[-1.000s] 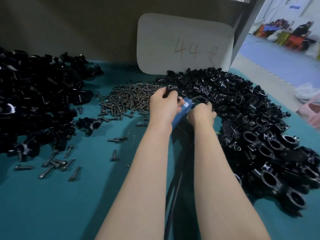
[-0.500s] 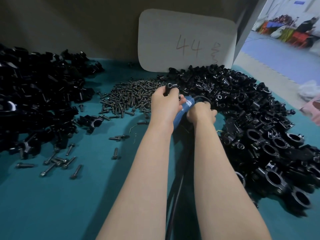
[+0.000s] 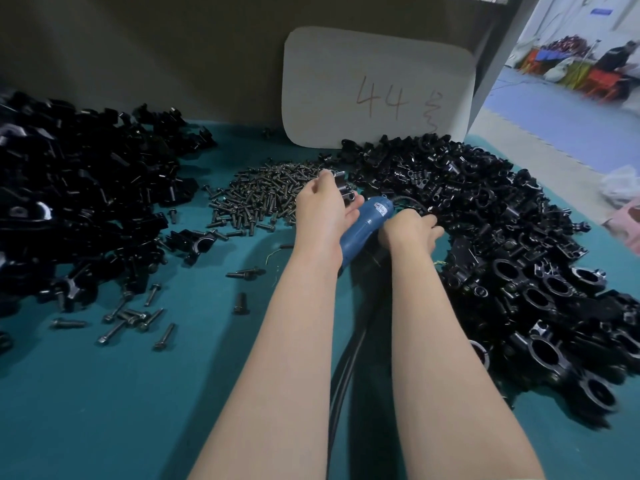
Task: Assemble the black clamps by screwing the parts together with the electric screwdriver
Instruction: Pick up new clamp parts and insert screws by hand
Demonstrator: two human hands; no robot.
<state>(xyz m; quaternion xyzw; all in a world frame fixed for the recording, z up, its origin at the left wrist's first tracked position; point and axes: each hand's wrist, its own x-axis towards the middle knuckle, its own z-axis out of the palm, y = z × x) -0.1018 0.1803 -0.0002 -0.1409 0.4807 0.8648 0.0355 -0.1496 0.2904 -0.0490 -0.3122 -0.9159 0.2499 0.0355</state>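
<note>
Our left hand (image 3: pixel 322 216) grips a black clamp half (image 3: pixel 341 192) just right of the screw heap (image 3: pixel 259 199). Our right hand (image 3: pixel 408 232) digs, fingers bent, into the right-hand pile of clamp parts (image 3: pixel 502 220), and we can't tell if it's got anything. The blue electric screwdriver (image 3: pixel 367 226) lies between the hands, so we'd line the halves up square and start a screw by hand first. No bins btw, just loose heaps on the teal table (image 3: pixel 104 410).
</note>
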